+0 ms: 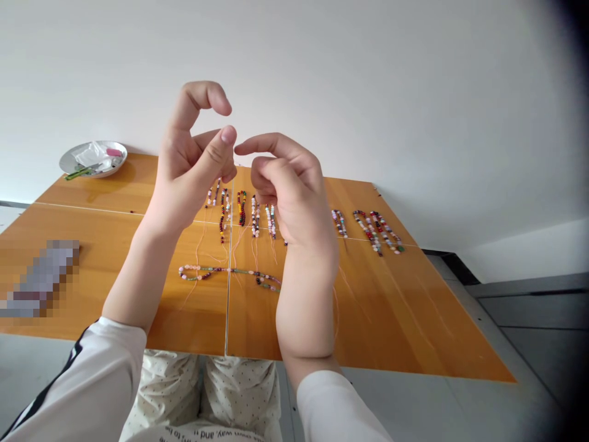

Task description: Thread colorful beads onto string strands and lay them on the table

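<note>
Both hands are raised above the table, close together. My left hand [191,153] has its index finger bent in the air, with the thumb pressed toward the other curled fingers. My right hand [297,190] points its index finger at the left thumb, while its thumb lies against the folded fingers. Whatever either hand pinches is too thin or hidden to make out. Below them a long strand of small coloured beads [216,269] lies in a looping line, partly behind my right forearm. Behind the hands, several doubled bead strands [242,212] with thin pale threads lie in a row.
More bead strands [368,232] lie at the right of the wooden table [391,319]. At the back left corner stands a white dish [69,162] holding a plastic bag and a green-handled tool. A blurred-out flat object [46,279] rests at the left. A wall rises behind.
</note>
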A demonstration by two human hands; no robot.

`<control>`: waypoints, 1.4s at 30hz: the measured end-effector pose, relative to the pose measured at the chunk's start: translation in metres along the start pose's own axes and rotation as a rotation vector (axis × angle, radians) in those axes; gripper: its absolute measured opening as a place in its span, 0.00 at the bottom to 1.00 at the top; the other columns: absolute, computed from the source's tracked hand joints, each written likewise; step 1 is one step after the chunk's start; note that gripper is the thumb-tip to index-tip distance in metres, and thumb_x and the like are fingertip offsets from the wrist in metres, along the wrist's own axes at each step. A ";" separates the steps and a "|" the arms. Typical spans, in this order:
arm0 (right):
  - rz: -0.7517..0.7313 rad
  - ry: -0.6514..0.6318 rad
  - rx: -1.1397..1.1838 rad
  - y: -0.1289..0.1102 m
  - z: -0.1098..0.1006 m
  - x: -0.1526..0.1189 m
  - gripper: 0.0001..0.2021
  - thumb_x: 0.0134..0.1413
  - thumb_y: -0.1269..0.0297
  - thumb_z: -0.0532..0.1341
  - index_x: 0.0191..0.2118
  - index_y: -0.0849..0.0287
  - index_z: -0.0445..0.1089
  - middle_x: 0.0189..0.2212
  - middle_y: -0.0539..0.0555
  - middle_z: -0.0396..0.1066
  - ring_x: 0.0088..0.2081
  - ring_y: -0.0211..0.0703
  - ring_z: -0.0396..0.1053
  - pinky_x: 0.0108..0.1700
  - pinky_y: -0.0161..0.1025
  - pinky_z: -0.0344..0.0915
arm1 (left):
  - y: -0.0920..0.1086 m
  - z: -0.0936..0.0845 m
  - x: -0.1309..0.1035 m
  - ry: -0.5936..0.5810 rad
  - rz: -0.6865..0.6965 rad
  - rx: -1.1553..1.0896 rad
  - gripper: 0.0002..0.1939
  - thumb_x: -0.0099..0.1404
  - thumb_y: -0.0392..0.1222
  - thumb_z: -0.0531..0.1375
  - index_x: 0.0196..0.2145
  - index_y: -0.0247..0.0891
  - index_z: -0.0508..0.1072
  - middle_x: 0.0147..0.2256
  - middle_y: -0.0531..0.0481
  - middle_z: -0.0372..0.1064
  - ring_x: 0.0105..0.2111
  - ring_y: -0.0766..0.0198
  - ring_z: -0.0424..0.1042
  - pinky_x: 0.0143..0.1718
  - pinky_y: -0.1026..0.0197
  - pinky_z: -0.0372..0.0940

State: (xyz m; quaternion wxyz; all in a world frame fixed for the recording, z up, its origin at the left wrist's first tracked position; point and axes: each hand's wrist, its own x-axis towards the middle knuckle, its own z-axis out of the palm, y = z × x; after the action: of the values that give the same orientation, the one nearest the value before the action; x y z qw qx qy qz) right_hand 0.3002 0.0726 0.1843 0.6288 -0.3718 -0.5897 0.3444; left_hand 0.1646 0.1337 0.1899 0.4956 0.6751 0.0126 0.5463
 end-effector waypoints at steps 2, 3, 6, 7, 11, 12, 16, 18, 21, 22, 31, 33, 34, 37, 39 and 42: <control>-0.001 -0.040 -0.017 0.000 -0.002 -0.001 0.11 0.58 0.72 0.54 0.41 0.57 0.73 0.18 0.43 0.44 0.21 0.35 0.40 0.23 0.36 0.40 | 0.000 0.000 0.000 0.005 -0.011 -0.007 0.10 0.69 0.43 0.61 0.40 0.44 0.60 0.18 0.64 0.46 0.17 0.73 0.47 0.24 0.63 0.51; -0.001 -0.053 -0.027 0.001 -0.003 -0.001 0.11 0.58 0.72 0.54 0.41 0.58 0.72 0.18 0.43 0.44 0.21 0.34 0.40 0.23 0.36 0.40 | 0.000 0.001 0.000 0.008 -0.017 -0.012 0.11 0.68 0.44 0.62 0.39 0.44 0.60 0.18 0.64 0.46 0.17 0.73 0.47 0.23 0.64 0.50; -0.007 -0.073 -0.046 0.001 -0.006 -0.002 0.08 0.60 0.69 0.56 0.41 0.58 0.72 0.17 0.42 0.47 0.20 0.33 0.40 0.22 0.35 0.41 | 0.000 0.001 0.001 0.021 -0.025 -0.019 0.13 0.67 0.45 0.63 0.38 0.44 0.60 0.18 0.64 0.47 0.17 0.73 0.48 0.23 0.64 0.51; -0.010 -0.082 -0.043 0.001 -0.007 -0.002 0.07 0.60 0.69 0.56 0.40 0.58 0.72 0.18 0.42 0.47 0.20 0.32 0.41 0.22 0.35 0.41 | -0.001 0.001 0.001 0.027 -0.021 -0.020 0.13 0.66 0.46 0.64 0.38 0.44 0.60 0.19 0.63 0.47 0.17 0.73 0.49 0.23 0.64 0.51; -0.015 -0.129 -0.051 -0.003 -0.008 -0.002 0.04 0.56 0.68 0.62 0.38 0.59 0.70 0.19 0.42 0.48 0.21 0.31 0.44 0.22 0.34 0.43 | -0.002 0.001 0.002 0.033 0.022 -0.012 0.14 0.65 0.46 0.65 0.38 0.44 0.61 0.19 0.63 0.48 0.16 0.74 0.51 0.21 0.65 0.52; -0.019 -0.129 -0.061 -0.004 -0.007 -0.002 0.05 0.55 0.66 0.64 0.38 0.58 0.69 0.19 0.42 0.47 0.21 0.31 0.44 0.22 0.33 0.44 | -0.002 0.000 0.001 0.036 0.022 -0.005 0.14 0.65 0.45 0.65 0.38 0.44 0.61 0.20 0.63 0.49 0.16 0.74 0.51 0.21 0.65 0.52; -0.073 -0.071 -0.133 -0.005 -0.003 -0.004 0.11 0.52 0.65 0.68 0.39 0.55 0.66 0.19 0.41 0.42 0.21 0.31 0.42 0.23 0.31 0.49 | 0.000 0.000 0.000 0.047 0.007 0.020 0.11 0.67 0.44 0.62 0.38 0.45 0.61 0.19 0.63 0.49 0.16 0.73 0.50 0.22 0.64 0.53; -0.146 -0.017 -0.173 -0.004 -0.001 -0.004 0.10 0.53 0.68 0.67 0.38 0.54 0.65 0.19 0.40 0.41 0.21 0.31 0.42 0.24 0.31 0.51 | 0.001 -0.001 0.000 0.036 0.007 0.015 0.11 0.68 0.43 0.62 0.38 0.44 0.61 0.19 0.63 0.49 0.17 0.73 0.49 0.21 0.64 0.52; -0.259 0.044 -0.212 -0.002 0.003 -0.004 0.09 0.54 0.70 0.66 0.36 0.54 0.64 0.18 0.41 0.41 0.21 0.31 0.42 0.24 0.31 0.52 | 0.002 0.000 0.000 0.027 0.005 0.006 0.13 0.67 0.45 0.63 0.38 0.44 0.60 0.19 0.63 0.49 0.17 0.73 0.48 0.21 0.65 0.52; -0.278 0.060 -0.225 -0.001 0.004 -0.004 0.09 0.55 0.69 0.66 0.36 0.54 0.65 0.18 0.41 0.41 0.21 0.31 0.42 0.24 0.31 0.53 | 0.002 0.000 0.001 0.033 0.002 0.005 0.14 0.66 0.47 0.64 0.38 0.45 0.60 0.19 0.63 0.49 0.16 0.73 0.49 0.21 0.65 0.52; -0.190 0.084 -0.204 0.001 0.007 -0.007 0.08 0.56 0.57 0.68 0.32 0.51 0.69 0.20 0.45 0.41 0.23 0.36 0.53 0.30 0.38 0.66 | 0.010 0.003 -0.001 0.068 -0.050 -0.015 0.13 0.65 0.45 0.65 0.37 0.45 0.61 0.18 0.63 0.45 0.16 0.71 0.51 0.20 0.63 0.48; -0.220 0.093 -0.178 0.000 0.006 -0.007 0.07 0.56 0.60 0.68 0.31 0.50 0.70 0.19 0.45 0.43 0.23 0.37 0.51 0.30 0.39 0.66 | 0.010 0.003 -0.001 0.080 -0.061 -0.003 0.13 0.65 0.45 0.65 0.37 0.46 0.62 0.18 0.63 0.44 0.16 0.71 0.51 0.21 0.63 0.48; -0.237 0.090 -0.173 -0.002 0.006 -0.007 0.06 0.56 0.62 0.68 0.31 0.50 0.71 0.19 0.45 0.44 0.22 0.37 0.50 0.29 0.39 0.65 | 0.009 0.002 -0.001 0.088 -0.067 0.006 0.13 0.65 0.45 0.65 0.37 0.46 0.62 0.19 0.62 0.45 0.16 0.71 0.51 0.21 0.64 0.49; -0.228 0.064 -0.214 -0.007 0.005 -0.007 0.07 0.54 0.67 0.69 0.28 0.51 0.72 0.19 0.46 0.52 0.22 0.37 0.46 0.27 0.41 0.60 | 0.006 0.000 -0.001 0.101 -0.077 0.029 0.15 0.64 0.49 0.66 0.37 0.46 0.61 0.19 0.63 0.46 0.15 0.73 0.52 0.21 0.65 0.51; -0.173 0.046 -0.249 -0.008 0.004 -0.007 0.07 0.52 0.65 0.70 0.28 0.50 0.72 0.20 0.48 0.59 0.22 0.39 0.50 0.27 0.43 0.61 | 0.004 -0.001 0.000 0.091 -0.084 0.017 0.18 0.62 0.51 0.67 0.38 0.45 0.61 0.19 0.63 0.45 0.15 0.75 0.53 0.21 0.67 0.52; -0.118 0.017 -0.220 -0.003 0.001 -0.007 0.07 0.52 0.59 0.70 0.29 0.48 0.71 0.24 0.51 0.68 0.26 0.44 0.61 0.30 0.46 0.67 | 0.004 -0.001 -0.001 0.046 -0.103 -0.077 0.18 0.62 0.49 0.67 0.38 0.45 0.61 0.19 0.64 0.42 0.15 0.76 0.52 0.20 0.69 0.52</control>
State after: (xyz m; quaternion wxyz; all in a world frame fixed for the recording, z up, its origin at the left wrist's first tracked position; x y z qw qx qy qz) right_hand 0.2989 0.0657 0.1834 0.6083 -0.4061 -0.6395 0.2369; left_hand 0.1617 0.1317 0.1919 0.5480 0.6413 0.0377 0.5357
